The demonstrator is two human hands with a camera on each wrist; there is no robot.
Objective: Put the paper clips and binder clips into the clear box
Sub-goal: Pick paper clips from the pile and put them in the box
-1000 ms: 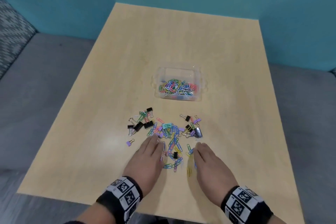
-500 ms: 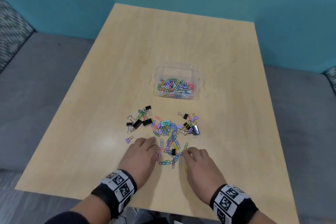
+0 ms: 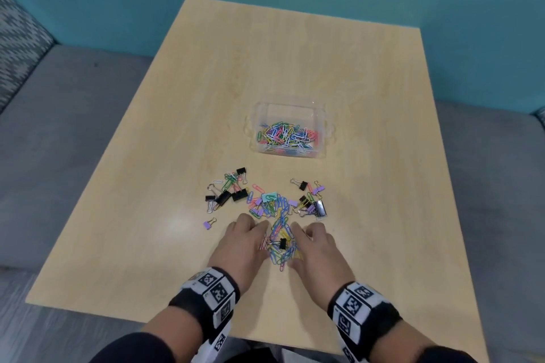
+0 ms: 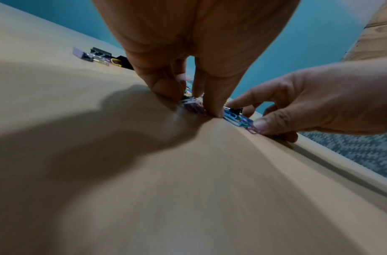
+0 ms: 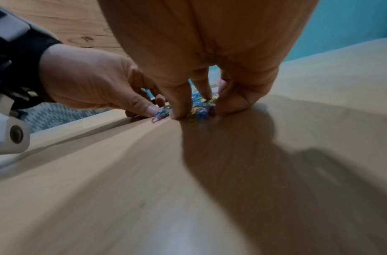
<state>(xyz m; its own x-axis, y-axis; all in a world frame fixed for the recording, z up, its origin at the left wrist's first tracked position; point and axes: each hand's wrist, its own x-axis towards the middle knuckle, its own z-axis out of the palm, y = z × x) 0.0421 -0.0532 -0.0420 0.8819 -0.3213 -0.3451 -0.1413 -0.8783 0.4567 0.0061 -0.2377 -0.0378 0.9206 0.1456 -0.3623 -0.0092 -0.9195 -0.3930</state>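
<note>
A clear box (image 3: pixel 290 106) sits mid-table with coloured paper clips (image 3: pixel 287 137) inside. In front of it lies a loose spread of paper clips with black binder clips (image 3: pixel 225 196) and purple ones (image 3: pixel 318 189). My left hand (image 3: pixel 259 233) and right hand (image 3: pixel 303 233) rest on the table on either side of a small heap of clips (image 3: pixel 281 244). Both have fingers curled in round the heap. In the left wrist view my left hand (image 4: pixel 192 103) pinches purple clips against the wood. In the right wrist view my right hand (image 5: pixel 201 108) has clips between thumb and fingers.
A lone purple binder clip (image 3: pixel 208 224) lies left of my left hand. The light wooden table (image 3: pixel 295 53) stands against a teal wall, with grey floor on both sides. The table's near edge runs just behind my wrists.
Both hands have drawn closer together and their fingers have curled in, raking the nearest clips into a tighter heap between them. The box and the farther clips have stayed put.
</note>
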